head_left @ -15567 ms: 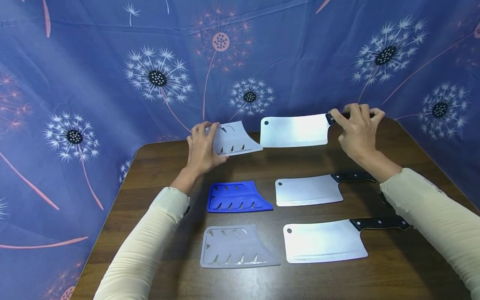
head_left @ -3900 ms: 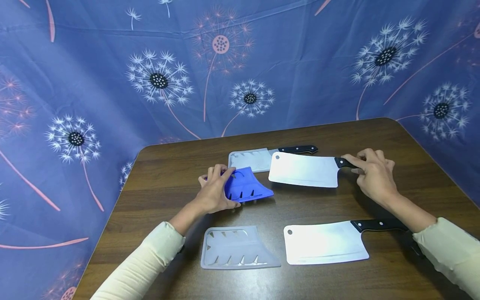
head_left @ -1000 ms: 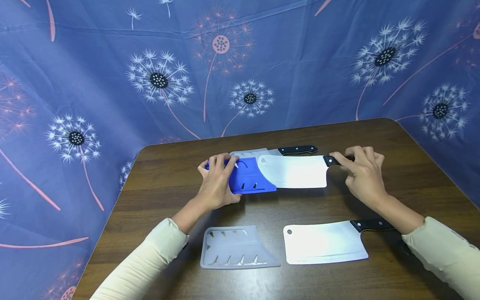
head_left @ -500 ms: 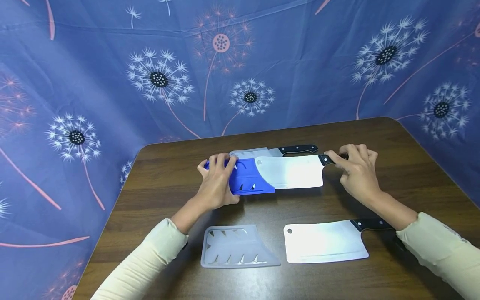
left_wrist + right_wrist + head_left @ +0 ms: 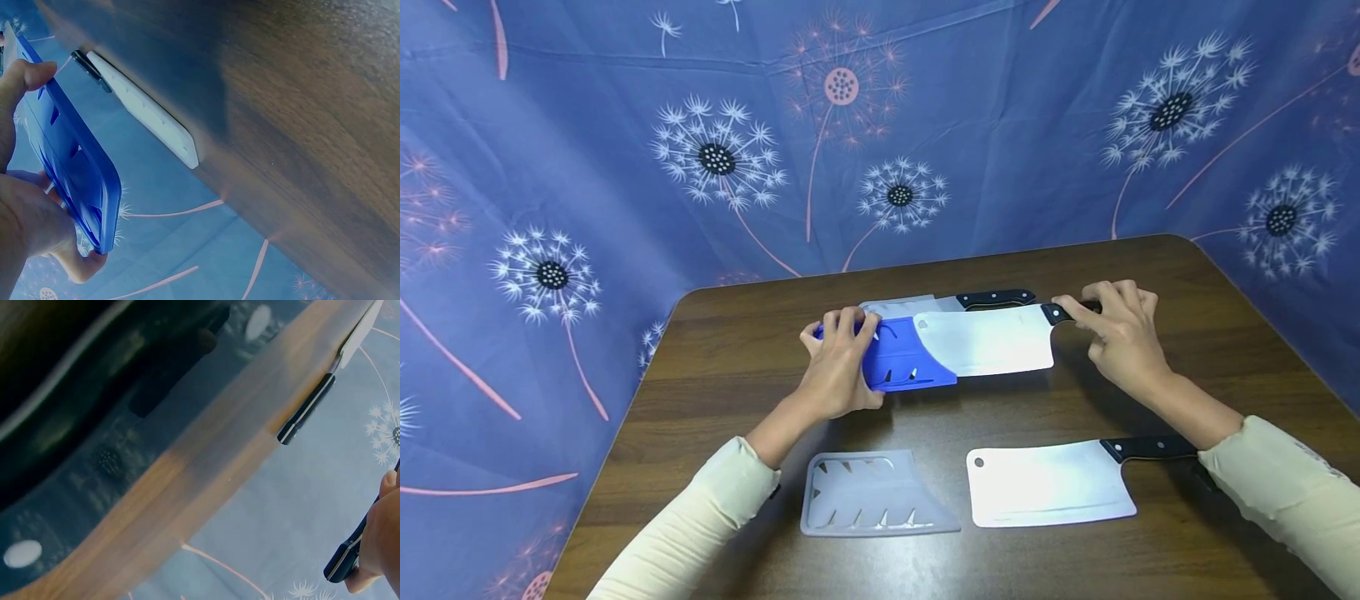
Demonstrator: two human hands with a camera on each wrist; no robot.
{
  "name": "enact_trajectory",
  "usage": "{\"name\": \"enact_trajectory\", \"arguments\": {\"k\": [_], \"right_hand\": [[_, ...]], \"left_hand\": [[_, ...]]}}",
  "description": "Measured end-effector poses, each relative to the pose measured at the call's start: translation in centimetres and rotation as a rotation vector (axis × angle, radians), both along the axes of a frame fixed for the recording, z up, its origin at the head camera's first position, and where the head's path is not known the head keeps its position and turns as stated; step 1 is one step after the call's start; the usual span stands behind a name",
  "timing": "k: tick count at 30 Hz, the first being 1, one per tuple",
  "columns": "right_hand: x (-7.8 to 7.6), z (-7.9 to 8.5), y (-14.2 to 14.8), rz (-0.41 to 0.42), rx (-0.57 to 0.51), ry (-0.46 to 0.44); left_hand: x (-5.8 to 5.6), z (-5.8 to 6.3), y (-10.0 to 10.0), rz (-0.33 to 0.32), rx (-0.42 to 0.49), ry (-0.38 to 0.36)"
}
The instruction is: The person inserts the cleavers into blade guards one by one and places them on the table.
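Note:
My left hand [image 5: 838, 362] grips a blue blade cover [image 5: 906, 354], thumb below and fingers over its far edge, raised off the table. My right hand [image 5: 1123, 337] holds the black handle of a cleaver [image 5: 996, 342]. The front end of its blade is inside the cover; most of the blade shows. In the left wrist view, the blue cover [image 5: 69, 144] is tilted between thumb and fingers. The handle end [image 5: 342, 562] sticks out of the right hand in the right wrist view.
Behind the hands lies another cleaver [image 5: 996, 298] in a whitish cover [image 5: 895, 306], partly hidden. Nearer me, a translucent cover [image 5: 876, 496] lies left of a bare cleaver [image 5: 1048, 485]. The wooden table [image 5: 737, 350] ends at a blue patterned cloth [image 5: 985, 125].
The far cleaver, held apart from its cover earlier, now lies covered. My hands took the blue cover and second cleaver and brought them together; the blade's end entered. Over the last second, little moved.

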State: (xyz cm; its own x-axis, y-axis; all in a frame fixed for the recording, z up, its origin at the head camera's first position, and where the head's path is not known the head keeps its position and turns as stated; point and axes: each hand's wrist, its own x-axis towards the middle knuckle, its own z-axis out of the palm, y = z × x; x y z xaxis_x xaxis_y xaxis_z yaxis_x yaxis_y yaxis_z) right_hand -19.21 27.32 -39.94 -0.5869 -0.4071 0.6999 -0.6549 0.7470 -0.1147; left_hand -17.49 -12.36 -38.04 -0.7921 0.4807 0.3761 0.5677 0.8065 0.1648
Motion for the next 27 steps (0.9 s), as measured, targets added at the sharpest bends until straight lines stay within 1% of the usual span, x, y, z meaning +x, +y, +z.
{"name": "enact_trajectory", "arguments": {"k": [4,9,13,15,20,21,25,27], "right_hand": [[-0.2,0.0,0.3,0.017,0.015,0.016],[-0.4,0.2,0.7,0.012,0.043,0.020],[-0.6,0.5,0.9,0.015,0.069,0.021],[-0.7,0.7,1.0,0.032,0.083,0.032],[-0.9,0.9,0.7,0.089,0.138,0.096],[-0.9,0.9,0.6,0.091,0.151,0.102],[-0.7,0.6,0.4,0.104,0.131,0.099],[-0.6,0.5,0.3,0.096,0.115,0.087]], "left_hand": [[0.0,-0.1,0.2,0.000,-0.001,-0.003],[0.2,-0.2,0.5,0.014,-0.021,0.003],[0.2,-0.2,0.6,0.020,-0.031,0.024],[0.3,-0.3,0.7,0.007,-0.068,0.051],[1.0,-0.9,1.0,-0.053,-0.204,0.117],[1.1,-1.0,1.0,-0.055,-0.223,0.124],[1.3,-1.1,0.8,-0.034,-0.235,0.140],[1.2,-0.9,0.7,-0.020,-0.209,0.135]]}}
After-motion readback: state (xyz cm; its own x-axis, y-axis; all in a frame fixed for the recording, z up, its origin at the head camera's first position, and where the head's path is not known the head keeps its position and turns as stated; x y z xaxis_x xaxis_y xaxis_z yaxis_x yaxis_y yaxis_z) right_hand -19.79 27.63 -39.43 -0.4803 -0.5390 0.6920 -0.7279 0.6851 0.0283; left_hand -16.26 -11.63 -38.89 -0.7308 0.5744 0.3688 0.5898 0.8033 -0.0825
